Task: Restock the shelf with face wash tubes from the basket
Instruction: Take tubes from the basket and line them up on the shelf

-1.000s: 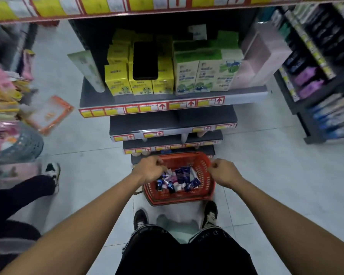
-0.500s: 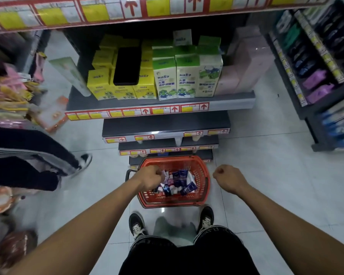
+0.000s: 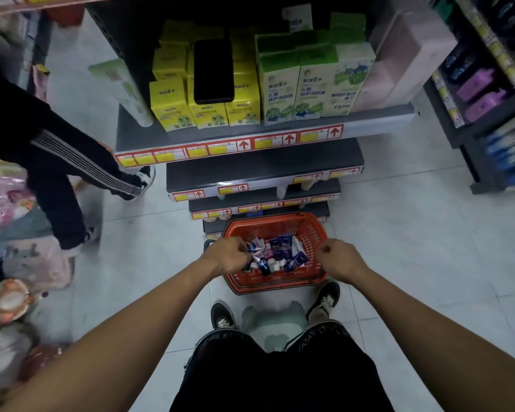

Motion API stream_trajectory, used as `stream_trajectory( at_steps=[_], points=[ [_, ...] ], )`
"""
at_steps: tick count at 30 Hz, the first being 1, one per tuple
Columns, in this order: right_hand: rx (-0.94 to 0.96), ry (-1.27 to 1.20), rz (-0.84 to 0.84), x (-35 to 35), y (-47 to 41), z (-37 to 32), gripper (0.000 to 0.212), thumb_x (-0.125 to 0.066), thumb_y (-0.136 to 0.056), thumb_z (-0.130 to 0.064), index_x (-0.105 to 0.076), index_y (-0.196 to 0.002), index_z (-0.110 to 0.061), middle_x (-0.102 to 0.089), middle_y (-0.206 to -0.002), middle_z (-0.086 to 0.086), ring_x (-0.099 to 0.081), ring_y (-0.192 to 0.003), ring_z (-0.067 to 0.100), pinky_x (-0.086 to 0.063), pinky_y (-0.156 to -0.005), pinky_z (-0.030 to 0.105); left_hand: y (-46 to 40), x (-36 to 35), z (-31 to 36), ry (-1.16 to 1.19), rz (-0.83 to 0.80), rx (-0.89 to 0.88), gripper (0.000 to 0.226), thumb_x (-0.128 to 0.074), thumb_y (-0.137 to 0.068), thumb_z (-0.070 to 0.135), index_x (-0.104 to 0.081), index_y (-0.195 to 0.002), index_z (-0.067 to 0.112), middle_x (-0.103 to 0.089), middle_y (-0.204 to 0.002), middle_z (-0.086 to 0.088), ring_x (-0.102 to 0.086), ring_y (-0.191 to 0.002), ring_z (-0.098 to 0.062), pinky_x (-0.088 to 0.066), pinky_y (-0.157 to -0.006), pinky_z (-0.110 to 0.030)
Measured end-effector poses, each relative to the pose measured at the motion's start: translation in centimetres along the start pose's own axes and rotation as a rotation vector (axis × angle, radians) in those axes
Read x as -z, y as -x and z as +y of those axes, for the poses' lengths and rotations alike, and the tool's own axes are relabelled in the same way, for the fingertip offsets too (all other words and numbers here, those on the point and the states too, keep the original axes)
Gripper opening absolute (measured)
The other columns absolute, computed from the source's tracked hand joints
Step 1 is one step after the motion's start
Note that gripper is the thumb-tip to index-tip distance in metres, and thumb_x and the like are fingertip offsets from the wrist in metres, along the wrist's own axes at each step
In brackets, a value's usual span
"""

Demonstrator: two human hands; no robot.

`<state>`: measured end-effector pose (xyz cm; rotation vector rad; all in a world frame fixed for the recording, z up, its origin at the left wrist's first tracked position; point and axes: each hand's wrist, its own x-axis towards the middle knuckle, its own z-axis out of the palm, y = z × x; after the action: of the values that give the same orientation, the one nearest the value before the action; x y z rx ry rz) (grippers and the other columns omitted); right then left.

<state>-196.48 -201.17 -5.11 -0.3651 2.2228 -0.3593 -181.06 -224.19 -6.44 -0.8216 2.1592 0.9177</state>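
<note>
Your left hand (image 3: pixel 226 257) is down at the left side of the red basket (image 3: pixel 309 233), and its fingers are curled round the top end of a tube (image 3: pixel 254 257) from the pile of face wash tubes (image 3: pixel 280 255) inside. Your right hand (image 3: pixel 338 258) is curled into a fist over the right side of the basket, and it looks like it holds nothing, though the fingers are tucked under so you cannot be sure. If you pull the tube up fast, it could slip out, because you only have hold of one end. It could also drag other tubes along, since they lie in a loose heap on top of each other, and one might tip over the rim onto the floor (image 3: pixel 399 233). The basket sits on that pale tiled floor, just in front of your shoes (image 3: pixel 222 315) and up against the bottom of the shelf (image 3: pixel 265 168). The lower boards look mostly bare, so a tube could go there. Higher up stand yellow boxes (image 3: pixel 168 105) and green boxes (image 3: pixel 280 87), with a black phone (image 3: pixel 213 71) leaning on the yellow ones, so watch you do not bump it. Another person's leg (image 3: pixel 81 162) steps close on your left, and bags of goods (image 3: pixel 3 203) crowd that side too, so swing your arm with care.
</note>
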Motion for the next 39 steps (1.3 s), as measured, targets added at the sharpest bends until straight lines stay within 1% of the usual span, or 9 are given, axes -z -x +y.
stream_trajectory(
  at_steps=[5, 10, 15, 18, 20, 25, 30, 35, 39],
  points=[
    [0.063, 0.068, -0.044, 0.4, -1.4, 0.8, 0.027, -0.053, -0.096, -0.028, -0.059, -0.071, -0.021, -0.068, -0.085, 0.01, -0.06, -0.071, 0.023, -0.041, -0.065, 0.028, -1.0, -0.9, 0.5, 0.046, -0.005, 0.047, 0.038, -0.056, -0.096, 0.043, -0.066, -0.127, 0.023, -0.07, -0.128, -0.002, -0.068, -0.104, -0.023, -0.061, -0.088, -0.04],
    [0.082, 0.108, -0.081, -0.2, -5.0, 2.9, 0.019, -0.05, -0.095, -0.031, -0.06, -0.081, -0.022, -0.067, -0.085, 0.007, -0.059, -0.07, 0.019, -0.04, -0.062, 0.027, -4.1, -2.6, 0.1, 0.07, 0.056, 0.093, 0.013, -0.057, -0.098, 0.033, -0.065, -0.108, 0.028, -0.068, -0.127, -0.007, -0.061, -0.099, -0.022, -0.051, -0.081, -0.03],
    [0.068, 0.148, -0.128, -5.9, -12.2, 5.7, 0.028, -0.045, -0.097, -0.03, -0.051, -0.071, -0.022, -0.058, -0.074, 0.002, -0.059, -0.068, 0.019, -0.047, -0.065, 0.029, -11.7, -7.1, -2.9, 0.093, -0.002, 0.068, 0.027, -0.055, -0.098, 0.031, -0.069, -0.119, 0.023, -0.069, -0.124, -0.003, -0.063, -0.103, -0.02, -0.054, -0.089, -0.034],
    [0.049, 0.194, -0.179, -11.2, -18.2, 7.7, 0.026, -0.045, -0.097, -0.032, -0.064, -0.094, -0.015, -0.065, -0.093, 0.008, -0.064, -0.088, 0.028, -0.054, -0.079, 0.036, -18.0, -10.6, -6.0, 0.134, -0.026, 0.06, 0.03, -0.057, -0.096, 0.034, -0.068, -0.123, 0.024, -0.067, -0.118, 0.002, -0.063, -0.098, -0.015, -0.054, -0.081, -0.03],
    [0.063, 0.224, -0.18, -15.0, -22.5, 8.9, 0.028, -0.048, -0.098, -0.031, -0.068, -0.105, -0.012, -0.067, -0.102, 0.01, -0.064, -0.096, 0.032, -0.051, -0.081, 0.036, -22.5, -13.3, -8.3, 0.146, -0.027, 0.055, 0.03, -0.058, -0.093, 0.036, -0.07, -0.118, 0.026, -0.069, -0.118, 0.002, -0.065, -0.1, -0.017, -0.056, -0.086, -0.034],
    [0.128, 0.327, -0.163, -23.4, -32.9, 12.1, 0.024, -0.049, -0.1, -0.025, -0.066, -0.108, -0.011, -0.068, -0.105, 0.01, -0.065, -0.099, 0.03, -0.048, -0.077, 0.033, -33.6, -20.4, -13.6, 0.166, -0.005, 0.053, 0.015, -0.067, -0.094, 0.028, -0.073, -0.107, 0.023, -0.071, -0.112, -0.001, -0.065, -0.102, -0.02, -0.053, -0.092, -0.034],
    [0.148, 0.388, -0.108, -29.5, -40.4, 14.8, 0.021, -0.051, -0.098, -0.024, -0.065, -0.106, -0.01, -0.07, -0.111, 0.014, -0.065, -0.099, 0.031, -0.047, -0.074, 0.03, -41.6, -26.1, -17.6, 0.182, 0.033, 0.037, 0.02, -0.061, -0.1, 0.033, -0.07, -0.112, 0.021, -0.068, -0.109, 0.0, -0.062, -0.099, -0.019, -0.047, -0.083, -0.029],
    [0.137, 0.359, -0.081, -31.6, -41.6, 16.0, 0.029, -0.049, -0.1, -0.025, -0.068, -0.108, -0.004, -0.07, -0.109, 0.018, -0.066, -0.099, 0.032, -0.046, -0.072, 0.03, -42.9, -28.3, -19.1, 0.176, 0.072, 0.006, 0.011, -0.06, -0.098, 0.03, -0.07, -0.1, 0.025, -0.069, -0.103, 0.001, -0.065, -0.096, -0.021, -0.047, -0.08, -0.03],
    [0.134, 0.362, -0.09, -31.2, -38.7, 16.4, 0.029, -0.048, -0.101, -0.025, -0.067, -0.114, -0.008, -0.068, -0.114, 0.015, -0.063, -0.108, 0.034, -0.049, -0.087, 0.034, -40.0, -28.8, -19.0, 0.165, 0.07, 0.001, 0.016, -0.059, -0.098, 0.031, -0.071, -0.09, 0.024, -0.075, -0.097, -0.001, -0.07, -0.092, -0.023, -0.055, -0.081, -0.034]
  ],
)
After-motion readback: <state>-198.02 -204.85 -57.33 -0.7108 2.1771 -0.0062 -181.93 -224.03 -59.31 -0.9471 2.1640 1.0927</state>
